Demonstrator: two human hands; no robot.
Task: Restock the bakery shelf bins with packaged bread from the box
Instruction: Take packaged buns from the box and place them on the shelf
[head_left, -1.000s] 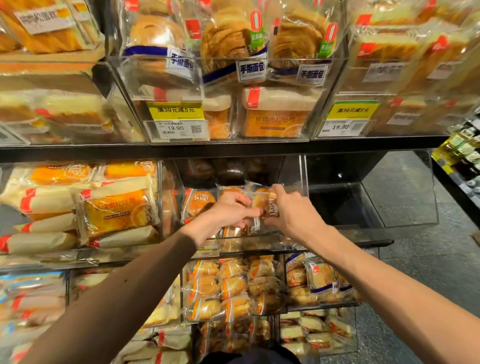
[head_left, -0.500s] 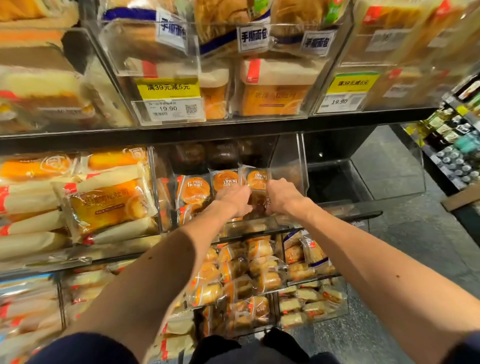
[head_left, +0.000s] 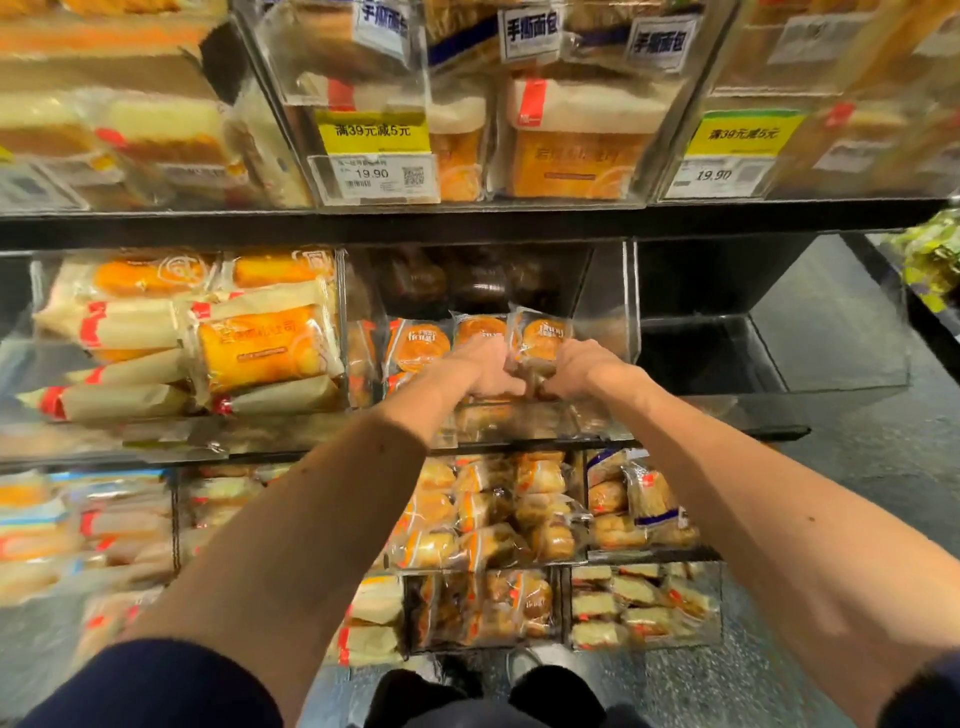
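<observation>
Head-cam view, angled down at shop bakery shelving. Two bare forearms w/ dark sleeves at the btm edge are stretched fwd into the centre clear bin (head_left: 608, 332) of the mid row.

The left hand (head_left: 480, 366) and right hand (head_left: 587, 366) are seen from the back, nearly touching, low in that bin. Fingers of both are curled down and closed round a bread packet (head_left: 527, 373) held between them. Its label is hidden by the hands. The fingertips are hidden too, so the exact grip can't be made out.

Just behind the hands, three bun packs (head_left: 415, 345) w/ orange labels are stood upright in a row, touching one another, inside the same bin. Darker buns are glimpsed at the back, blurred.

To the left, a neighbouring bin is stacked w/ long loaves (head_left: 260, 348) in cream and orange wrap, laid flat. To the right, another clear bin (head_left: 779, 358) is set just beside the centre one.

Above, past a black shelf edge (head_left: 467, 223), upper bins are filled w/ toast packs. A white price tag (head_left: 371, 174) reading 19.90 is fixed under a yellow promo strip (head_left: 371, 130).

Below, lower bins are packed w/ small rolls (head_left: 488, 509) and sliced sandwich packs (head_left: 644, 608). Dark speckled floor (head_left: 857, 467) is seen at right.
</observation>
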